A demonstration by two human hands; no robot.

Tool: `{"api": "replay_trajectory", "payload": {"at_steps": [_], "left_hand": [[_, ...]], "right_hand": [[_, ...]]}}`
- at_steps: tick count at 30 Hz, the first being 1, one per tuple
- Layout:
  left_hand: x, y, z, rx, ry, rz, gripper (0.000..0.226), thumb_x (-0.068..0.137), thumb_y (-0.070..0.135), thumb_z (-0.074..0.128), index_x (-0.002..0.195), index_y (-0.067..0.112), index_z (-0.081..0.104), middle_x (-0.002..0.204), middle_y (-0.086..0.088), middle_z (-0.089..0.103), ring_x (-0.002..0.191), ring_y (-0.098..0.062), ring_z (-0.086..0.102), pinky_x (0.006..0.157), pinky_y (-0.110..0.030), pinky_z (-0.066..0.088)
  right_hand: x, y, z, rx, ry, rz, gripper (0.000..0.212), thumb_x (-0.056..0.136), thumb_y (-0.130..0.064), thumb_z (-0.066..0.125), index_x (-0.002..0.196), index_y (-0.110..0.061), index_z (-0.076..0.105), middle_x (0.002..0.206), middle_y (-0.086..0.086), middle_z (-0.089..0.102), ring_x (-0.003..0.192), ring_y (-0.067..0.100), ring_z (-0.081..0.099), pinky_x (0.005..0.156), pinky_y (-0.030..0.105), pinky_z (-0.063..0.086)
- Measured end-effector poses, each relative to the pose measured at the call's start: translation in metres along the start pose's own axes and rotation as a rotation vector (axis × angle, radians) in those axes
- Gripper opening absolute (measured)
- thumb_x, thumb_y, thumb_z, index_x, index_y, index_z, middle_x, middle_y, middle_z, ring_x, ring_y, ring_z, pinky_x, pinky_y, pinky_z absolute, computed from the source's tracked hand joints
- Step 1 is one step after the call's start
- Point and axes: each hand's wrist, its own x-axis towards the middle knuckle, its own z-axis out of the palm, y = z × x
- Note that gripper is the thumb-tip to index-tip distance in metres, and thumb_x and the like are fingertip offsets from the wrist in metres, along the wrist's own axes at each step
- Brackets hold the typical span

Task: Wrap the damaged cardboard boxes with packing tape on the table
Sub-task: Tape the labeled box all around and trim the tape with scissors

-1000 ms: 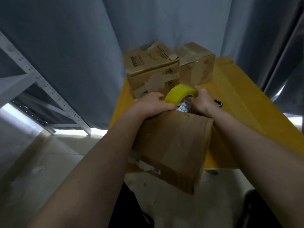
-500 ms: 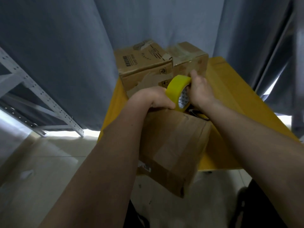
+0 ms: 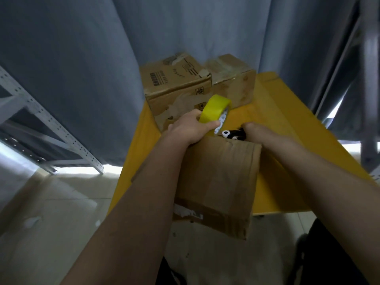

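Head view, single frame. Your left hand (image 3: 190, 128) holds the yellow roll of packing tape (image 3: 214, 109) on edge, fingers and thumb curled round its outer band; that grip is clamped on the roll. The roll stands tilted just above the far top edge of the nearest brown cardboard box (image 3: 218, 182), and its printed white core faces right.

The nearest box lies at the near edge of the yellow bench (image 3: 283, 112) and overhangs it toward you. Torn white label scraps show on its near lower face. Your left forearm crosses its left side.

Your right hand (image 3: 255, 130) reaches past the far edge of the same box, fingers bent down onto a black tool with white round ends (image 3: 233, 134) lying on the bench just behind the box. The fingertips are hidden, so you cannot tell whether that grip is closed on the tool or merely resting on it.

Farther back on the bench, two more worn brown cardboard boxes stand side by side and touching: a printed one on the left (image 3: 176, 87) with scuffed, peeled patches, and a taped one on the right (image 3: 234, 81).

Grey curtains (image 3: 82, 68) hang behind the bench. A grey perforated metal rack (image 3: 47, 128) stands on the pale tiled floor (image 3: 51, 212) at left.
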Motion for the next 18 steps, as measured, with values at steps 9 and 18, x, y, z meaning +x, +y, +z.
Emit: {"api": "replay_trajectory", "payload": {"at_steps": [9, 18], "left_hand": [[-0.01, -0.001, -0.004, -0.44, 0.044, 0.036, 0.061, 0.085, 0.067, 0.054, 0.128, 0.022, 0.054, 0.099, 0.003, 0.075, 0.084, -0.016, 0.074, 0.101, -0.04, 0.046], [-0.018, 0.004, -0.017, -0.723, 0.032, 0.078, 0.035, 0.097, 0.043, 0.054, 0.116, 0.014, 0.056, 0.113, -0.006, 0.071, 0.077, -0.015, 0.074, 0.058, -0.013, 0.053]], "right_hand": [[-0.02, 0.024, -0.018, -0.042, -0.062, 0.163, 0.026, 0.087, -0.016, 0.067, 0.072, -0.008, 0.047, 0.073, 0.009, 0.048, 0.06, 0.02, 0.044, 0.051, 0.03, 0.034], [-0.055, 0.076, -0.048, 0.798, -0.434, -0.024, 0.022, 0.073, -0.012, 0.073, 0.08, -0.011, 0.052, 0.072, 0.01, 0.059, 0.066, 0.02, 0.057, 0.062, 0.03, 0.049]]}}
